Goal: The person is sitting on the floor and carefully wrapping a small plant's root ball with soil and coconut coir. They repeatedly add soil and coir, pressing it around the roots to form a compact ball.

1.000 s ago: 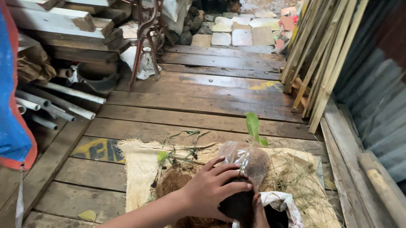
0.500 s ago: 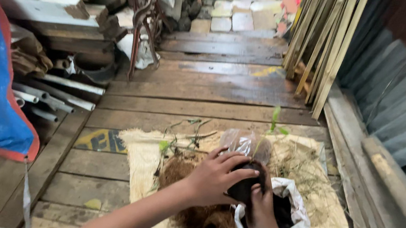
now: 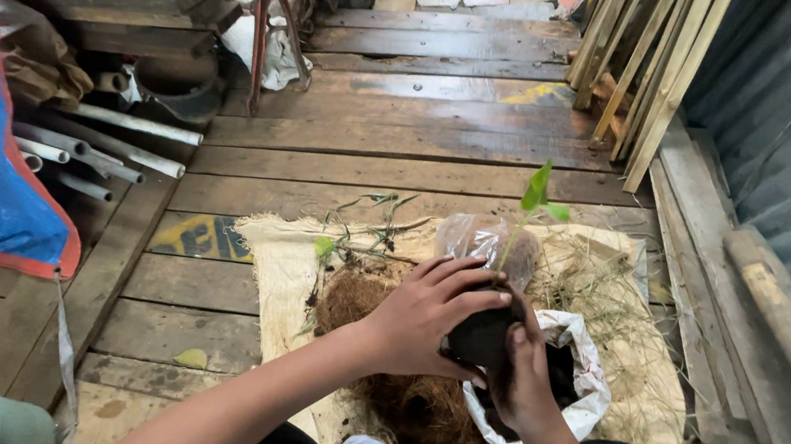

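Item: small green-leaved seedling [image 3: 533,195] rooted in a dark, rounded ball of soil [image 3: 479,337], being held above the white plastic sack [image 3: 584,389]. Left hand [image 3: 425,318] is clamping over the ball's top and near side; right hand [image 3: 526,373] is gripping it from below. Since a moment ago the seedling is standing more upright and the hands are sitting closer around the soil, suggesting pressing or shaping. The sack is holding dark soil. A clear plastic bag [image 3: 477,240] is lying just behind. Brown coconut fibre [image 3: 396,403] is heaped on pale burlap sacking [image 3: 278,268], spread over the wooden plank floor [image 3: 403,154].
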